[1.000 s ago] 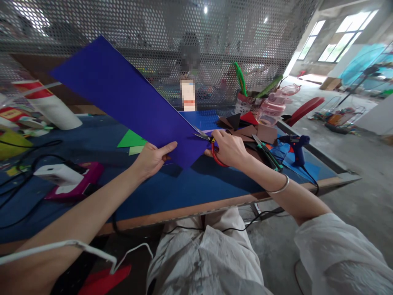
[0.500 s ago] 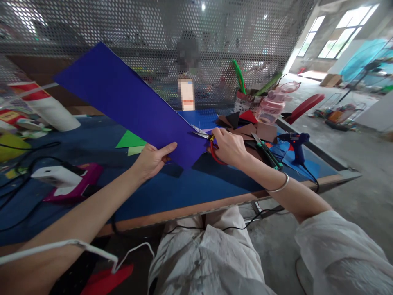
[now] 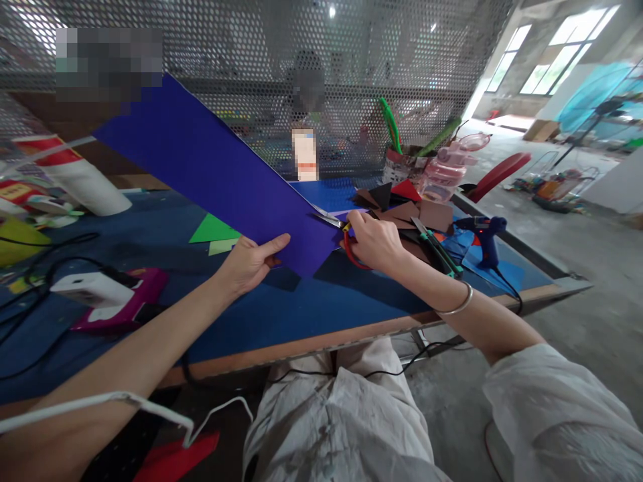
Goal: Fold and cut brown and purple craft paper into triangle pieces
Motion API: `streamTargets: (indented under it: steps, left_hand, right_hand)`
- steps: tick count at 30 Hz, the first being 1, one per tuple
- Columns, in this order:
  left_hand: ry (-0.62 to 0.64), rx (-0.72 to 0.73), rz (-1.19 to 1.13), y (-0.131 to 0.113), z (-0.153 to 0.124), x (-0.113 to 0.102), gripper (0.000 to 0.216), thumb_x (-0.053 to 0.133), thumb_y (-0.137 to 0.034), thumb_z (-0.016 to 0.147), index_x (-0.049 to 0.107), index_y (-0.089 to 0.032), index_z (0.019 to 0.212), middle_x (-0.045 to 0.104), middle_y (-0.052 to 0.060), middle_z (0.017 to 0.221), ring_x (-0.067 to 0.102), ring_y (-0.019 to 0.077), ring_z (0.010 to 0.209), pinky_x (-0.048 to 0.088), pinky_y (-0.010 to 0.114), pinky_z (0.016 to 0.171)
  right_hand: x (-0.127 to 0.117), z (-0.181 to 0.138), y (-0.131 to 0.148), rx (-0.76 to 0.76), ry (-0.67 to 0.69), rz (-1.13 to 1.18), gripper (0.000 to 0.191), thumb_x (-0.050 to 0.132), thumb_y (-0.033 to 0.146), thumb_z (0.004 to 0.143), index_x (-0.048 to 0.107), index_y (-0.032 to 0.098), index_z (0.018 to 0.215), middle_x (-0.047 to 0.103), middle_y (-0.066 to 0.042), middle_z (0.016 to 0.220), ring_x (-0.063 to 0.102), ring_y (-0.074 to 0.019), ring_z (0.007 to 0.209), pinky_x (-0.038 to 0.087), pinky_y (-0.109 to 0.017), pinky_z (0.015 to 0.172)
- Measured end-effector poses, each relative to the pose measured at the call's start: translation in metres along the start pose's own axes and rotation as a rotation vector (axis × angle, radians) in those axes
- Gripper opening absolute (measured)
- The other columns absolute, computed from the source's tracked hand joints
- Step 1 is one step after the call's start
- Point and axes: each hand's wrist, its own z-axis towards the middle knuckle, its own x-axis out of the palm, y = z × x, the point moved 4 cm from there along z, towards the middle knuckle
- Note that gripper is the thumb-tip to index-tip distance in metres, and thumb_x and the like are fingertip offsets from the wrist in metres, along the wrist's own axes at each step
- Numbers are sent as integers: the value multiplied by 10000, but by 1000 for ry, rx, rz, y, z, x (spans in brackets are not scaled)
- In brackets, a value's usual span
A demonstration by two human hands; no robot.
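A large purple-blue sheet of card slants up to the left above the table. My left hand pinches its lower edge, thumb on top and fingers underneath. My right hand is closed round the red and yellow handles of a pair of scissors. The scissor blades lie on either side of the card near its lower right end, slightly apart. Behind the left hand, a green paper piece and a pale yellow-green one lie on the blue tabletop.
Right of my hands lie brown card pieces, a green utility knife and a blue glue gun. A pink bottle stands behind them. On the left are a purple power strip and a white roll. Perforated metal rises behind.
The far upper left end of the card has shifted slightly right and down. The scissors look slightly more closed. Both hands stay almost where they were.
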Motion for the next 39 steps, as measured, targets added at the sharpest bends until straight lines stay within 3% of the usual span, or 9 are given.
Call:
streamTargets:
  steps: [7,15,23,29,36,39]
  left_hand:
    - [-5,-8,-16,1,2,-2,252,971,-203,593,795,-159,768,828,81,913,781,319,890,673,419,715]
    - [-8,-23,17,4,4,-4,243,971,-264,578,782,-170,699,820,102,927,774,272,819,667,405,708]
    - [-13,-44,19,4,4,-5,186,926,-232,633,807,-173,763,823,138,1026,786,318,911,680,440,745]
    - [-20,-42,24,3,4,-6,150,919,-224,626,813,-184,724,826,145,1042,788,322,907,681,441,741]
    - [-25,-36,49,3,4,-5,174,942,-248,602,776,-216,643,825,119,931,782,342,903,676,497,779]
    - [-5,-33,52,4,1,-2,171,938,-234,607,775,-216,658,818,113,912,785,343,934,674,484,816]
  right_hand:
    - [2,1,1,-1,8,-2,377,434,342,1057,589,126,1324,744,-175,1257,724,-268,1042,349,-313,658]
    - [3,0,2,-15,28,-16,384,360,282,1083,575,114,1352,749,-180,1248,741,-277,1047,365,-311,663]
    - [4,-1,3,-31,60,-41,398,303,166,1063,584,99,1335,757,-197,1207,743,-273,1018,365,-317,665]
    - [4,1,1,-44,16,-5,383,345,202,1055,590,113,1335,745,-193,1255,726,-262,1038,357,-307,664]
    - [3,0,-2,-29,-61,33,412,446,400,1040,586,134,1321,729,-186,1274,711,-279,1052,366,-313,657]
    - [1,-1,-2,-36,-78,45,381,491,362,1002,586,143,1299,718,-177,1286,701,-289,1090,382,-319,671]
